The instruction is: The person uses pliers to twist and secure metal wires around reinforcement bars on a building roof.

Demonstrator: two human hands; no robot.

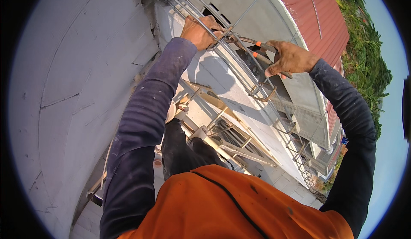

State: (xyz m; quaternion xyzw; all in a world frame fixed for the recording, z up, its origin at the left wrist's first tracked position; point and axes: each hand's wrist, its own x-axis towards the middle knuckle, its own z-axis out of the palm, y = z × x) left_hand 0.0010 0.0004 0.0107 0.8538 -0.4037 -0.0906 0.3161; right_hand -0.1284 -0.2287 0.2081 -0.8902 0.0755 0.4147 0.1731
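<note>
A long rebar cage (pixel 233 65) of thin steel bars and bent stirrups runs from the top of the view down to the lower right. My left hand (pixel 200 31) is closed around its bars at a stirrup near the top; the fingertips are partly hidden. In my right hand (pixel 293 58) are pincers (pixel 266 53) with black and orange handles, the fingers wrapped about the grips. The jaws of the pincers reach the joint of stirrup and bars just beside my left hand. Any tie wire there is too small to make out.
A pale wall (pixel 85 89) fills the left side. Below the cage runs a white wall top (pixel 214 74). Wooden scaffold pieces (pixel 242 151) lie by my legs (pixel 184 147). A red metal roof (pixel 314 14) and green trees (pixel 364 55) stand at the right.
</note>
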